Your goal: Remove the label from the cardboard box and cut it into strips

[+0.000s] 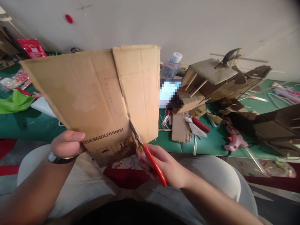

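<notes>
Cardboard sheet [79,90]: sits in the middle of the scene, a little to the left, held up on a tilt above the knees [211,172], in front of the green table [42,128]. Bears black print near the lower edge: size figures, a boxed umbrella and a boxed pair of arrows. Shows a long split running from the far edge down to the blades of the scissors [154,167], with a narrower strip to the right of it.

Left hand [67,143]: grips the sheet at the near left edge, thumb laid along the printed face. Hides the other fingers, so cannot tell how far bent. Carries a dark wristband [62,158].

Right hand [161,159]: wraps round the red handles of the scissors, fingers curled well in. Points the blades away to the far side, at the lower end of the split. Cannot tell how wide the blades part.

To the right on the table: far off, a white-capped bottle [171,67], a blurred screen [169,92] and a cardboard model [211,72] with thin sticks; nearer, cardboard scraps [179,128], a red-handled tool [199,124] and a pink glue gun [235,139]. To the far left: a red packet [32,47].
</notes>
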`<action>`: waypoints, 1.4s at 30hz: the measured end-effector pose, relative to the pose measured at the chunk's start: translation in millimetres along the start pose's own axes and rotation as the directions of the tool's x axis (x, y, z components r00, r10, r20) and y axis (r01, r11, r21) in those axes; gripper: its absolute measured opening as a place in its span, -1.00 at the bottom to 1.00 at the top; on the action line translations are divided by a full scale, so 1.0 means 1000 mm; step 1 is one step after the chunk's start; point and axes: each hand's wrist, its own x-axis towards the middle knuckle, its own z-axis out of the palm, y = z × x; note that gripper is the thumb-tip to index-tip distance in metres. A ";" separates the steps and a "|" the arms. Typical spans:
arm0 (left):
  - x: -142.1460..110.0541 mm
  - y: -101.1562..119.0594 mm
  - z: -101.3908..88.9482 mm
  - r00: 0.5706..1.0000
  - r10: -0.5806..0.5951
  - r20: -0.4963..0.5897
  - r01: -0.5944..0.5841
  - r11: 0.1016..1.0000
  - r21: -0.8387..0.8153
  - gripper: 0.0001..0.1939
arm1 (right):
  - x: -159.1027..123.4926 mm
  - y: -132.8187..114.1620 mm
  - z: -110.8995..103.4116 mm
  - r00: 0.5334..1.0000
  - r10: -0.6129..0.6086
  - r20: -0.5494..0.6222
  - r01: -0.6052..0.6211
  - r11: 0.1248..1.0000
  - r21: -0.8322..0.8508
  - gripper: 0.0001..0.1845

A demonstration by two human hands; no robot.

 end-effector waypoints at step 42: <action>0.028 -0.013 -0.003 0.905 0.298 -0.304 -0.281 0.955 0.099 -0.73 | 0.007 0.009 -0.004 0.992 0.071 0.107 -0.085 0.988 0.130 -0.35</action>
